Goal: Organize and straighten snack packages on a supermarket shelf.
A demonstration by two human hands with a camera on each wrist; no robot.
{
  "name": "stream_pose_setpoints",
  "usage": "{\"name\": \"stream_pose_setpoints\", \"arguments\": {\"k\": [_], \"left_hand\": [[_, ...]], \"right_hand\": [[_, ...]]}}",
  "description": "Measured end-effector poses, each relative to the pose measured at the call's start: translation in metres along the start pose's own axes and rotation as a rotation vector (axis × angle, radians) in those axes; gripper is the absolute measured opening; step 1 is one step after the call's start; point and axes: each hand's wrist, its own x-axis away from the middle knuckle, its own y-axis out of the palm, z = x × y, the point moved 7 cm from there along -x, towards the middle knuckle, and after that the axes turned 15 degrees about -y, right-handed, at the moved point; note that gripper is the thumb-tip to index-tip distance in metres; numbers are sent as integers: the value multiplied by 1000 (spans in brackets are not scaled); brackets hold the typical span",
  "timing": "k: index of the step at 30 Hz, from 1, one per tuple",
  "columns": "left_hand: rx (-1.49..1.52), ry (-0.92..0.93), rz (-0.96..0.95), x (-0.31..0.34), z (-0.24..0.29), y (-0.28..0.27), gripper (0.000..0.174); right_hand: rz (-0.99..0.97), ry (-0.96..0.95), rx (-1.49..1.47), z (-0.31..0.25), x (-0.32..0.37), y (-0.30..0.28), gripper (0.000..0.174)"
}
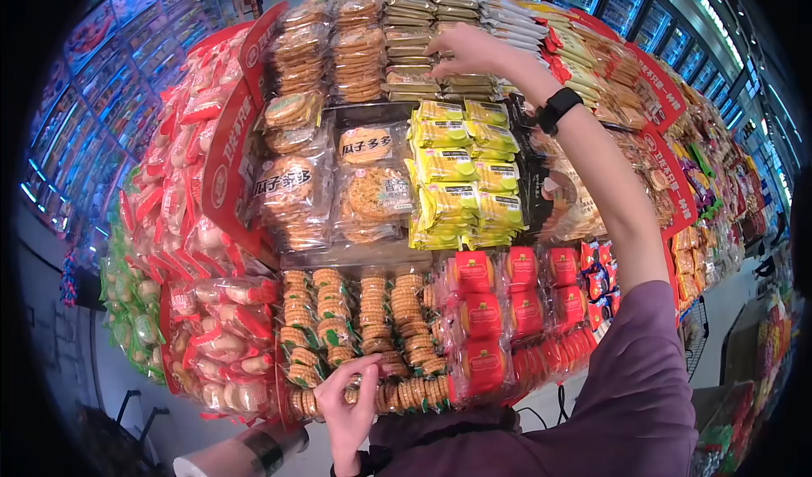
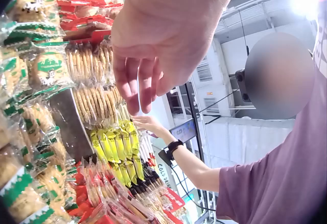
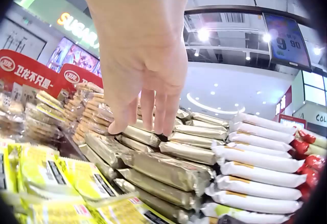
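Observation:
My right hand (image 1: pixel 475 52) reaches over the gold-wrapped packets (image 1: pixel 409 46) at the back of the display. In the right wrist view that hand (image 3: pixel 145 76) points down with fingers spread, its fingertips at the top of the gold packets (image 3: pixel 163 175); whether they touch cannot be told. No packet is seen in its grasp. My left hand (image 1: pixel 348 401) hangs by the front edge, near round biscuits in clear wrap (image 1: pixel 378 308). In the left wrist view this hand (image 2: pixel 158 40) has loosely bent fingers and nothing between them.
Yellow packets (image 1: pixel 448 164) and large wrapped cookies (image 1: pixel 372 194) fill the middle. Red-labelled packs (image 1: pixel 484 316) lie front right, white packets (image 3: pixel 260 165) beside the gold ones. Red sign boards (image 1: pixel 228 172) edge the compartments. A cylinder (image 1: pixel 228 460) stands below the front left.

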Motion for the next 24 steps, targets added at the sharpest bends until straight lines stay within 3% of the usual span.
{"name": "stream_pose_setpoints", "arguments": {"k": [3, 6, 11, 15, 17, 24], "left_hand": [[-26, 23, -2, 0, 8, 5, 11], [-136, 81, 51, -2, 21, 5, 11], [-303, 280, 134, -9, 85, 22, 13], [-450, 509, 169, -26, 156, 51, 21], [-438, 566, 163, -48, 180, 67, 23], [-921, 824, 176, -171, 222, 126, 40]], "right_hand": [[-172, 20, -1, -10, 21, 10, 38], [-98, 55, 69, -11, 30, 16, 27], [80, 62, 180, -9, 33, 20, 17], [52, 120, 170, -11, 35, 24, 15], [-8, 157, 141, -17, 41, 21, 16], [-23, 232, 50, -21, 42, 44, 22]]}}
